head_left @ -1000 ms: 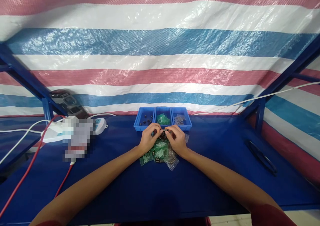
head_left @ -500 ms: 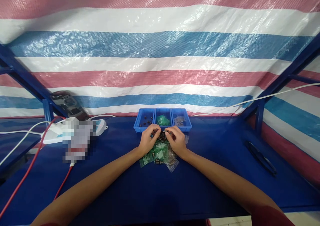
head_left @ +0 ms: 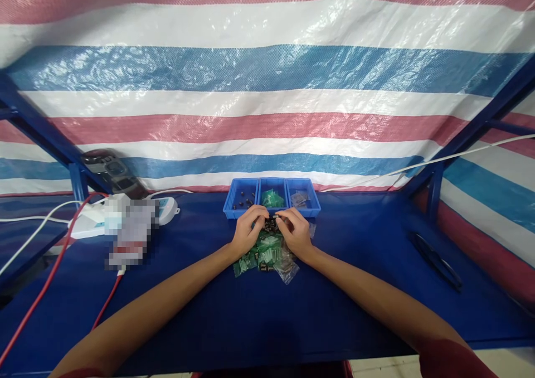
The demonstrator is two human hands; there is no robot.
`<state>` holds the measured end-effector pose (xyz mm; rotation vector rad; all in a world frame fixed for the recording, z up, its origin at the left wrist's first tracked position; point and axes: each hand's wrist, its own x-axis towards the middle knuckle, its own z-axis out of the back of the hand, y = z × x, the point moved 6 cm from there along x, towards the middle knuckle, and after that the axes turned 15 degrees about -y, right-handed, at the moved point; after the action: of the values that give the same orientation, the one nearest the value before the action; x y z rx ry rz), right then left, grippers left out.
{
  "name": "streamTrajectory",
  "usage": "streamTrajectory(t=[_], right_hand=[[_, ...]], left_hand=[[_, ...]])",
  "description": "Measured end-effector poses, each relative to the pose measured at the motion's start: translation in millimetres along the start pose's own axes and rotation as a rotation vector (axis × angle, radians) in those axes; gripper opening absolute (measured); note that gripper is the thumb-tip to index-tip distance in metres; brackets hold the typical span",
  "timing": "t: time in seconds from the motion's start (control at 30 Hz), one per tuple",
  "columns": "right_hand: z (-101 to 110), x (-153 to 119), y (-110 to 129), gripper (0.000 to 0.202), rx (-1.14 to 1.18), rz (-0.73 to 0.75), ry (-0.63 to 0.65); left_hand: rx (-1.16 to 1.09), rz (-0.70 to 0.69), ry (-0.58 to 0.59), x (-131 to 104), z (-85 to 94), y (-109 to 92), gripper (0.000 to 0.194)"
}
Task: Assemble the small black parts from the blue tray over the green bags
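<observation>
though apart, left hand [head_left: 247, 232] and right hand [head_left: 297, 234] over one heap of packets [head_left: 270, 250], grip unclear, three blue bins [head_left: 234, 214] beyond

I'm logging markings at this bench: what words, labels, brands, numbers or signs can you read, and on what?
None can be read.
Long white plastic power strip: too small.
Flat whitish rectangular item with red band: pixelated.
Small flat green-tinted plastic bags: too small.
Blue rectangular three-compartment plastic tray: none visible.

Blue table [head_left: 351, 311], 3 blue bins [head_left: 304, 213], heaped small packets [head_left: 270, 251], white power strip [head_left: 86, 226], dark glasses [head_left: 437, 262]
</observation>
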<state>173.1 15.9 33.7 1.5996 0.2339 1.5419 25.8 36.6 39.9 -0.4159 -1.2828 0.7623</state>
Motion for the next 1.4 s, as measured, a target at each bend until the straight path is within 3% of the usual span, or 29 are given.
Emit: streamTrajectory(t=[1.4], right_hand=[[0.8, 1.9, -3.5, 0.022, -0.026, -0.015, 0.052]], left_hand=[[0.076, -0.073, -0.025, 4.4, -5.2, -6.1, 0.018]])
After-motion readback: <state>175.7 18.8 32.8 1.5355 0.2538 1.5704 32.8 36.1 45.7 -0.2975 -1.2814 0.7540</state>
